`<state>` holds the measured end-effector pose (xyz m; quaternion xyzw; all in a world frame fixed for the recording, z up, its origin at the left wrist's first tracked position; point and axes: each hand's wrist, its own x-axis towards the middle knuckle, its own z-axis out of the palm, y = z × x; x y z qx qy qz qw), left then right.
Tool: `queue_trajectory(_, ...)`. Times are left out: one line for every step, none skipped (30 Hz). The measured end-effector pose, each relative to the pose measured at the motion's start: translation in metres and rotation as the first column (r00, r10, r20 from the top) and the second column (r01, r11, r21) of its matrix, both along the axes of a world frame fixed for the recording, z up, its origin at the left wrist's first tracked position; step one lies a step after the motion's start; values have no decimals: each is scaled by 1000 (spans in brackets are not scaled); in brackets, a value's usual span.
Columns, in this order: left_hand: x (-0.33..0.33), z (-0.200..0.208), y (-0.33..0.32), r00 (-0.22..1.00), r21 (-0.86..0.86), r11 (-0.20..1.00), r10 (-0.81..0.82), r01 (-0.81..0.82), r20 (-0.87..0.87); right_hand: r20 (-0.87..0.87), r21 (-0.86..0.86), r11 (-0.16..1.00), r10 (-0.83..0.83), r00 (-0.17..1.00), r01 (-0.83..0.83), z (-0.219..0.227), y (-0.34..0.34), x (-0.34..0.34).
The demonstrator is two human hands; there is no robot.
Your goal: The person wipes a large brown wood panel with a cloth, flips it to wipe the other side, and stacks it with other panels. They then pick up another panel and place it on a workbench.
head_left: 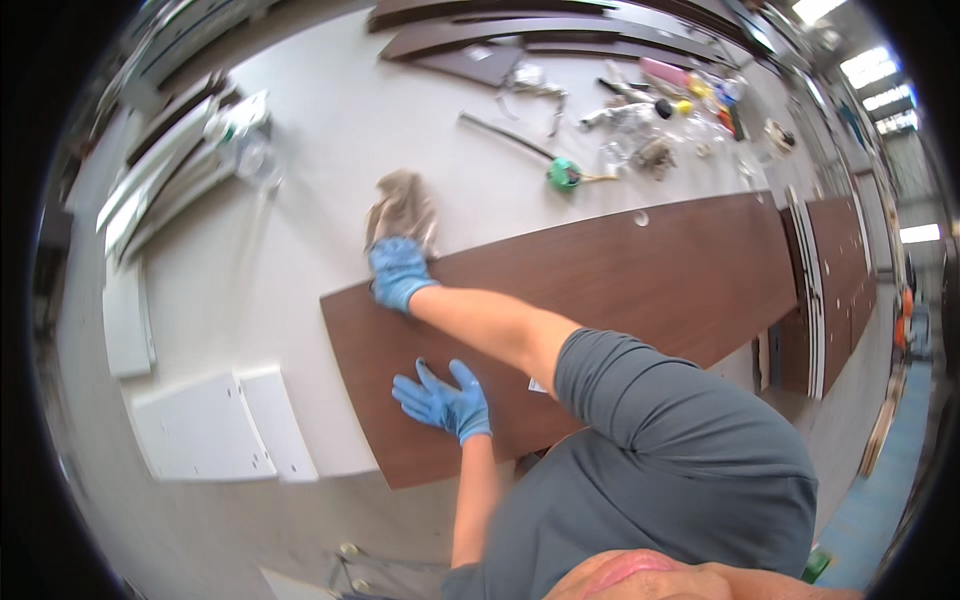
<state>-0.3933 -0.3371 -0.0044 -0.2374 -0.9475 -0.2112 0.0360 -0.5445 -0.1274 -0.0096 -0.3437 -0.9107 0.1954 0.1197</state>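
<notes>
Under both my hands lies a long dark brown board (600,270), its left end toward the left of the table. My right hand (400,272), in a blue glove, is closed on a crumpled beige rag (402,205) at the board's far edge. Part of the rag hangs past that edge over the grey table top (330,130). My left hand (445,402), gloved in blue too, rests with fingers spread on the board nearer to me. A small white label (537,385) shows on the board close to my right sleeve.
White panels (200,430) lie at the left, with stacked strips (170,180) and a clear plastic bottle (258,163) farther back. Beyond the board are a green round object (563,174) with a dark strip, cluttered bags and bottles (640,130), and brown boards (500,38). More brown panels (835,250) stand right.
</notes>
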Motion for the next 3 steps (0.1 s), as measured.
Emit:
queue_trajectory(1,-5,0,1000,-25,1000,7,-6,19,12,-72,997,-15,1000,16,0,2,-2)
queue_trajectory(3,-9,-1,1000,-45,999,9,-8,12,64,-164,986,29,998,-18,0,8,-5)
queue_trajectory(2,-14,-3,1000,-7,1000,4,-4,31,21,-228,973,-14,1000,19,-1,20,-1)
